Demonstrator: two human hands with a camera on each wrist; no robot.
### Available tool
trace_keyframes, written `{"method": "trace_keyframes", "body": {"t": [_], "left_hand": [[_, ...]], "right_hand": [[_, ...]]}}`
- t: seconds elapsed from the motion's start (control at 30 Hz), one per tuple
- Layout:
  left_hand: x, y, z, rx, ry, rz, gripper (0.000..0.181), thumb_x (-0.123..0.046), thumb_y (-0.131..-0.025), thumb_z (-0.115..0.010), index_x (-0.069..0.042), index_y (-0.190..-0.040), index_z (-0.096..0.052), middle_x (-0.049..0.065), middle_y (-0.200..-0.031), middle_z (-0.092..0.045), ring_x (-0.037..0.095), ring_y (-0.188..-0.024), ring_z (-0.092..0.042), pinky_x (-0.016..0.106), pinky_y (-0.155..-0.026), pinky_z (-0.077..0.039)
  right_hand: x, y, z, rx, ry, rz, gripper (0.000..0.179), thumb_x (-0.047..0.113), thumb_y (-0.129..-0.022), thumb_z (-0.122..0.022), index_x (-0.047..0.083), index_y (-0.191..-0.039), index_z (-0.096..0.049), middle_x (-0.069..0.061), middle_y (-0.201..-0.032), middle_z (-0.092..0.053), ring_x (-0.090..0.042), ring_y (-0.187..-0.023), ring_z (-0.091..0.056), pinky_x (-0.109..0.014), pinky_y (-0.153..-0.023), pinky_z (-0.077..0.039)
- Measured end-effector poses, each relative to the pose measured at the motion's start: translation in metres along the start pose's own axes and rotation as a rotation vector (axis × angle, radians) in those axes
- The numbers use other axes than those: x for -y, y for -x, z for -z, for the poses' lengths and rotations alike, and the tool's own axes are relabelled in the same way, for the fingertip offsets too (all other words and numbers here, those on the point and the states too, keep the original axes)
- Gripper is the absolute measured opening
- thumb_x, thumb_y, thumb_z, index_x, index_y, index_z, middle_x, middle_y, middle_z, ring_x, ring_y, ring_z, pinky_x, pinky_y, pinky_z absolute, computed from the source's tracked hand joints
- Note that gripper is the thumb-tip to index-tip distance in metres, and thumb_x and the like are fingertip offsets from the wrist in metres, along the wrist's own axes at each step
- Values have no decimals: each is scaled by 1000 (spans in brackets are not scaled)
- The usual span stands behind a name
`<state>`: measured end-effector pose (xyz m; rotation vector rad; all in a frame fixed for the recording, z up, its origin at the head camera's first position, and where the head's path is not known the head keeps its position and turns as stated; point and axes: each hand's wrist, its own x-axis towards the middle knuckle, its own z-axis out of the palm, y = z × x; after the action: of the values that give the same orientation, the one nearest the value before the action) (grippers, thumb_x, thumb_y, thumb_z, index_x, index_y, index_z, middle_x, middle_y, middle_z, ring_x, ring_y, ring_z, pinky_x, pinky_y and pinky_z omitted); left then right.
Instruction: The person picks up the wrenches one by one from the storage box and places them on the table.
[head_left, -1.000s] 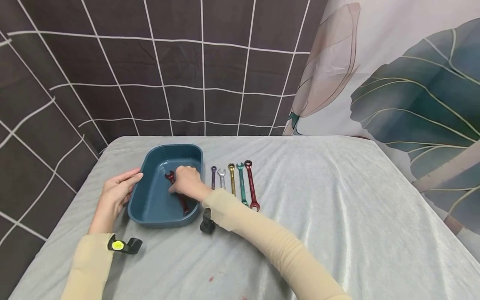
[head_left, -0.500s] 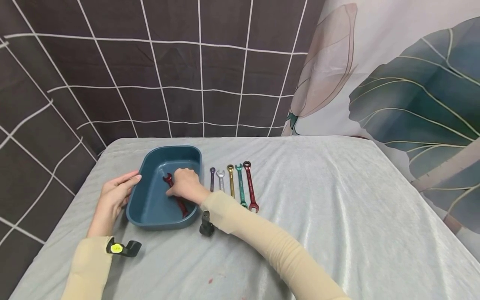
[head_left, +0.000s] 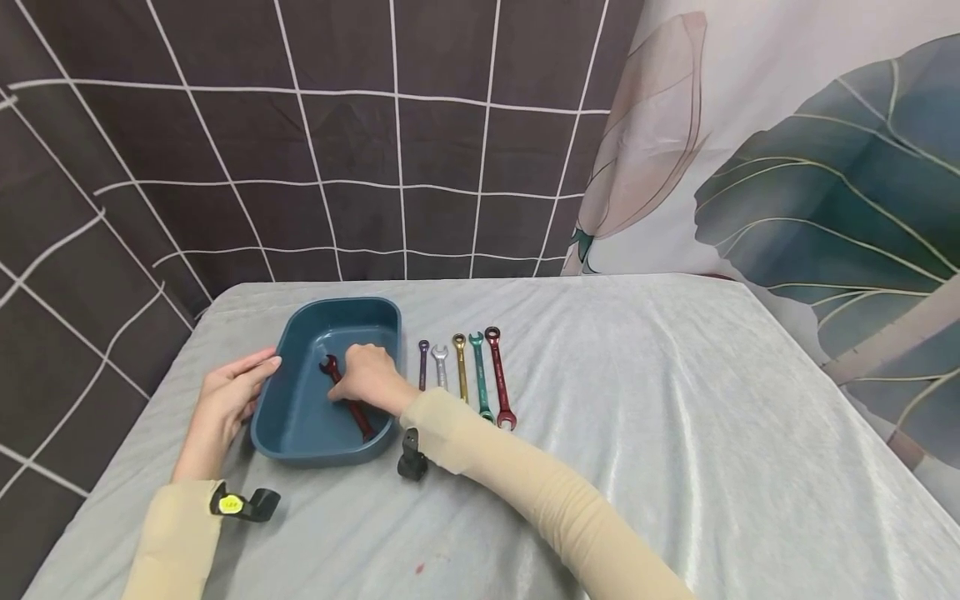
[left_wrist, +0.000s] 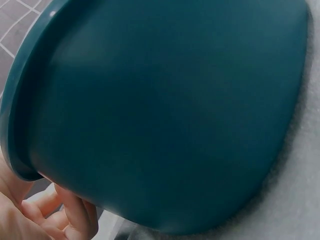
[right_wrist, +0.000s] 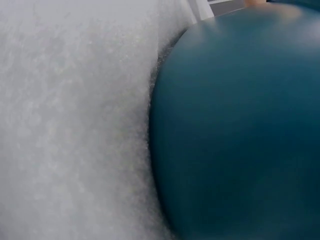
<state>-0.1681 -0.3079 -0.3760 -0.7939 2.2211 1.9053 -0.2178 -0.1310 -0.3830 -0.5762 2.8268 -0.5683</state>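
A blue tub [head_left: 291,412] with rounded corners stands at the table's left. My left hand [head_left: 228,396] holds it by the left rim, thumb at the top edge. In the left wrist view, fingers [left_wrist: 75,212] of that hand curl against the outer wall. Reaching over the right rim, my right hand [head_left: 369,379] grips a dark red wrench [head_left: 358,418] by its middle, inside the tub. The open-ended head points to the far left, and the hand covers the middle of the shaft. Only the tub's outer wall shows in the right wrist view.
Right of the tub lies a row of combination wrenches: purple [head_left: 423,362], silver [head_left: 440,362], gold [head_left: 461,367], green [head_left: 481,375] and red [head_left: 499,375]. My right forearm hides some of their lower ends. A grey cloth [head_left: 712,433] covers the table; dark gridded curtain [head_left: 442,150] hangs behind.
The view tips slightly, shifting everything a little down and left. Both hands keep their places on the tub and the wrench.
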Motion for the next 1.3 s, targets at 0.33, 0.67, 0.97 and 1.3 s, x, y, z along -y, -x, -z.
{"method": "trace_keyframes", "body": {"t": [0.33,0.67,0.97,1.3], "left_hand": [[1,1,1,0,-3,8,68,-37,-87,-70,-17,-146,-43,-33,-73,-55,-10,-70,-60,16,-63,-51],[2,0,3,11,33,14,67,-37,-85,-72,-20,-144,-45,-33,-72,-57,-10,-69,-62,17,-62,-53],[1,2,2,9,40,15,62,-35,-86,-72,-23,-142,-48,-33,-70,-58,-10,-68,-62,17,-61,-53],[-1,3,2,3,24,28,64,-34,-87,-70,-20,-144,-45,-33,-69,-59,-10,-67,-62,16,-61,-52]], "right_hand": [[3,0,-1,18,-31,-27,37,36,-72,-84,15,-55,-59,5,-48,-50,-9,-50,-50,-20,-47,-41],[-2,2,-1,11,-97,90,47,26,-77,-79,17,-42,-49,8,-38,-42,-3,-35,-37,-16,-42,-32],[-2,4,0,-19,-87,99,45,25,-77,-78,19,-42,-49,10,-40,-44,-4,-38,-39,-16,-44,-32],[-2,2,2,-30,-138,139,41,17,-78,-74,17,-45,-49,8,-42,-41,-3,-38,-32,-15,-41,-25]]}}
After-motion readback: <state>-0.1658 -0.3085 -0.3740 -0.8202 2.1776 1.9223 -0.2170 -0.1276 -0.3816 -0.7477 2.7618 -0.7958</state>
